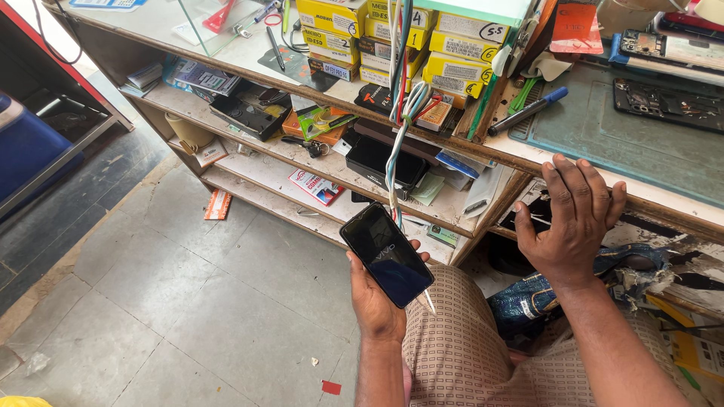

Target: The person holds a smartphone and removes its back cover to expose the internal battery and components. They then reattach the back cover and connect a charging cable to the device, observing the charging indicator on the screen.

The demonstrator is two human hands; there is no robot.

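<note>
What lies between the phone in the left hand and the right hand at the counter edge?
Head view: between the black smartphone in the left hand and the right hand lie the shelf's wooden corner post and the person's checked trouser knee; no loose object.

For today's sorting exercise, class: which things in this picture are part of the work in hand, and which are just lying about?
In hand:
- black smartphone, held in the left hand
- counter edge, where the right hand rests
- bundle of cables hanging just above the phone

Lying about:
- yellow boxes
- blue marker
- opened phone on the mat
- orange card on the floor
</note>
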